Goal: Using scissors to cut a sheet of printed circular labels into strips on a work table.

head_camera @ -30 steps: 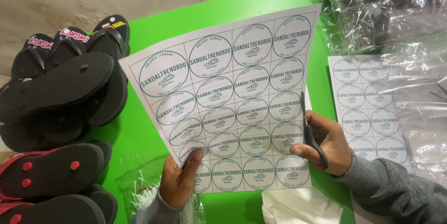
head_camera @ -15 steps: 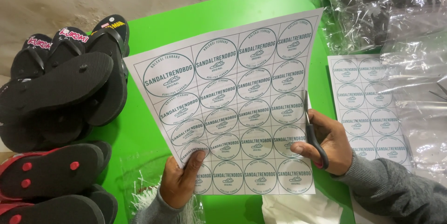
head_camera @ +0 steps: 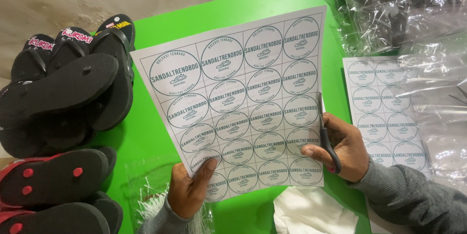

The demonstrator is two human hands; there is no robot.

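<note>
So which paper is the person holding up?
On the bright green table, look in the middle between the left hand and the right hand with scissors. The large white sheet of round printed labels is lifted; its smaller twin lies flat, right.

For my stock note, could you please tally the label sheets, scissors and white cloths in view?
Label sheets: 2, the held sheet in the left hand and the second sheet on the green table
Scissors: 1, in the right hand
White cloth: 1
Total: 4
</note>
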